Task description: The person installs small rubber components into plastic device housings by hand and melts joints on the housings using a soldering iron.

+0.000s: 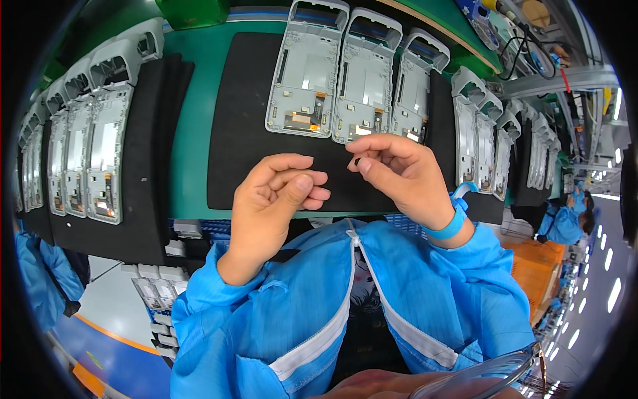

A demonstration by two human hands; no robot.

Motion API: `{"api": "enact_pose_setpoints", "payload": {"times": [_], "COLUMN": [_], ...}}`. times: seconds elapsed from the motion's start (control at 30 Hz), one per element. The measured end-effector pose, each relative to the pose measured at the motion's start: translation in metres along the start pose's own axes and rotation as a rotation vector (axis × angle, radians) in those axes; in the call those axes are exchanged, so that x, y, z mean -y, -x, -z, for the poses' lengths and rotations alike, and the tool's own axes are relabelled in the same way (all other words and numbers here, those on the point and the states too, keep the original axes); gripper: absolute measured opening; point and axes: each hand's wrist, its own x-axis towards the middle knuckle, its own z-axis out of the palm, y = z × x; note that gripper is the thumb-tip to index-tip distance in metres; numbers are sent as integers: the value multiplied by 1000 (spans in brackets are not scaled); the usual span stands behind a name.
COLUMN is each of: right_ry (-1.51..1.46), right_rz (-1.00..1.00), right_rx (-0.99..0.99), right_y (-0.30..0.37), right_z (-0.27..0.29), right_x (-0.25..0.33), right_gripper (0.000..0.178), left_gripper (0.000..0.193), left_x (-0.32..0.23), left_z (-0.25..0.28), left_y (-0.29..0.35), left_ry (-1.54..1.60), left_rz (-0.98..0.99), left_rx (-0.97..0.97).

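Both hands hover over a black mat (242,133). My right hand (407,178), with a blue wrist strap (446,226), pinches a small black piece (357,161) between thumb and index finger. To its left, my left hand (266,203) has curled fingers with the thumb laid against them; whatever they may hold is hidden. Three grey plastic device housings stand side by side just beyond the hands: a left one (307,70), a middle one (364,76) and a right one (413,90). Each has an open loop at its far end. Orange flat cables show near the closer ends.
More grey housings line the bench on a left mat (143,166) and at the right (485,133). A green bin (193,12) stands at the far edge. Other people in blue sit at left (46,272) and right (565,219). An orange crate (535,266) is at lower right.
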Motion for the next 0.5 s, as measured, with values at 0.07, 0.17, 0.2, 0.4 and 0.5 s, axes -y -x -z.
{"api": "enact_pose_setpoints", "payload": {"times": [0.07, 0.17, 0.2, 0.4, 0.5], "right_ry": [165, 167, 164, 495, 943], "right_rz": [4, -16, -3, 153, 381], "right_rx": [-1, -55, -70, -216, -241], "right_y": [-3, -9, -10, -28, -32], "right_z": [1, 10, 12, 7, 5], "right_x": [4, 2, 0, -27, -29], "right_gripper": [17, 17, 16, 10, 9], "left_gripper": [24, 24, 23, 21, 20], "left_x": [1, -1, -1, 1, 0], "left_z": [3, 9, 11, 17, 18], "left_y": [0, -3, -6, -15, -14], "left_ry": [15, 5, -1, 47, 64], "left_rz": [-19, -34, -58, -52, -36], "left_rx": [0, -42, -53, -60, -43]}}
